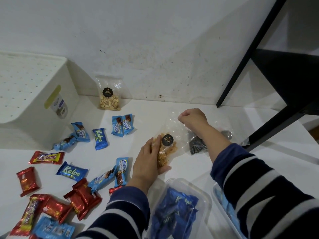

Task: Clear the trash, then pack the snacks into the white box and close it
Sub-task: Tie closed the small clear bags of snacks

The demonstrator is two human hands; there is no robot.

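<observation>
Left hand (pixel 149 159): cups the base of a clear bag of fried sticks (pixel 166 152), mid-desk.
Right hand (pixel 193 119): pinches that bag's top, pulled toward the wall.
White box (pixel 29 94): far-left corner, lid on.
Candy bars (pixel 72 171): scattered along the desk's (pixel 155 107) left side.

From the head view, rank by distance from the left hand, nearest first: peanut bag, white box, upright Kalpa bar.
Measured from the left hand:
1. Upright Kalpa bar, just to its left.
2. Peanut bag, against the back wall.
3. White box, far left corner.
</observation>
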